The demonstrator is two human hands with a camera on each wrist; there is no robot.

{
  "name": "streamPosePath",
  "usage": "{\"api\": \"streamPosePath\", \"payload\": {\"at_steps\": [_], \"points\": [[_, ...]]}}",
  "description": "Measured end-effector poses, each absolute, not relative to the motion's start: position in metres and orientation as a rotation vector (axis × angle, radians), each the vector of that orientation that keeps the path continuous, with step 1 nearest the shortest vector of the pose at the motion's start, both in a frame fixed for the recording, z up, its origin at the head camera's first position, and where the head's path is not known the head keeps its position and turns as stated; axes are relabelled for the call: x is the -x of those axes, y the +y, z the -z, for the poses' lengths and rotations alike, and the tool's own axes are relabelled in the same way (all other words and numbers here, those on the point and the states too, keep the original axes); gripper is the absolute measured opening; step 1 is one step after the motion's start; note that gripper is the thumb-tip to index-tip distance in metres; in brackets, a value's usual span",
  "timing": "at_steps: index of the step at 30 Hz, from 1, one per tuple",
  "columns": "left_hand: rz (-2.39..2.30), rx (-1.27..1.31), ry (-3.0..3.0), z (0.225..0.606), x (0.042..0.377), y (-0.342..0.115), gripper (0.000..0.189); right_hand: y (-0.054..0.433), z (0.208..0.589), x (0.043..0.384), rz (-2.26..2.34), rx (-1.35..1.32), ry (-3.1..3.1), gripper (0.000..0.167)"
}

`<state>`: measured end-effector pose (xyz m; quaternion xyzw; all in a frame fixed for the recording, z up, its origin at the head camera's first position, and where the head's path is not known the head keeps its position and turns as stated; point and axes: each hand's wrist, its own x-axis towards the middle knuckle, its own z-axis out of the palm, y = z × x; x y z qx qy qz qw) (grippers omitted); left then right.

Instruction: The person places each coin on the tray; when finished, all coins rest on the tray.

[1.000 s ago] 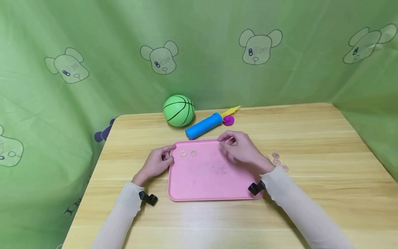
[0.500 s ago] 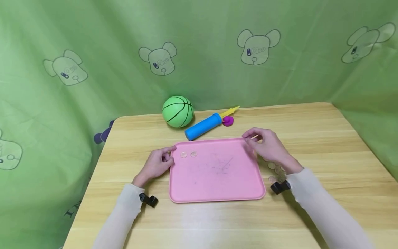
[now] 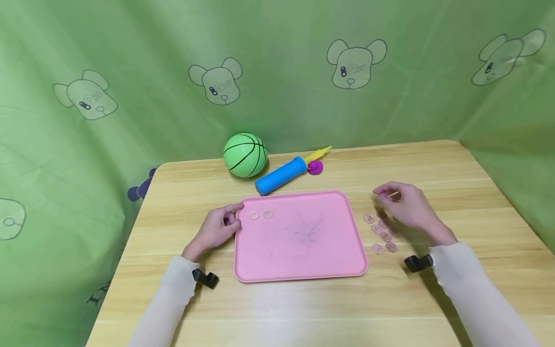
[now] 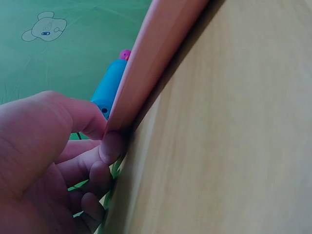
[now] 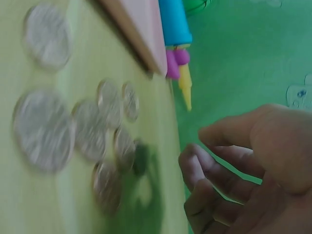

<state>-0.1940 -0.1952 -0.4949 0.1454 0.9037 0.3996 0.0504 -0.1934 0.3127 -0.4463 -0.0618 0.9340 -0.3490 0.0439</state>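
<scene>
A pink tray point(image 3: 299, 241) lies on the table with two coins inside, a left coin point(image 3: 254, 215) and a right coin point(image 3: 268, 214), near its back left corner. At that corner my left hand point(image 3: 217, 227) holds the tray's edge with thumb and fingers; the left wrist view shows the fingertips against the tray wall point(image 4: 139, 83). My right hand point(image 3: 407, 207) hovers right of the tray, fingers loosely bent, holding nothing. Below and beside it lie several coins point(image 3: 376, 229), seen large in the right wrist view, where one coin point(image 5: 44, 130) is closest. The hand partly covers them in the head view.
Behind the tray lie a blue hand pump point(image 3: 282, 176) with a yellow nozzle point(image 3: 318, 154) and a small magenta piece point(image 3: 315, 167). A green ball point(image 3: 245, 155) sits at the back edge. Green cloth point(image 3: 277, 72) hangs behind the table.
My right hand has moved right, from over the tray past its right rim to the loose coins. The left hand stays at the tray's corner, and the two coins inside have not moved.
</scene>
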Motion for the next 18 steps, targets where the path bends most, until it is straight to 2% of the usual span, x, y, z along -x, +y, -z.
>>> {"api": "streamPosePath", "payload": {"at_steps": [9, 18], "points": [[-1.222, -0.441, 2.752, 0.497, 0.194, -0.196, 0.049, 0.329, 0.456, 0.189, 0.994, 0.280, 2.861, 0.030], [-1.234, -0.444, 2.745, 0.496, 0.194, -0.195, 0.048, 0.337, 0.463, 0.185, 0.990, 0.283, 2.831, 0.038]]}}
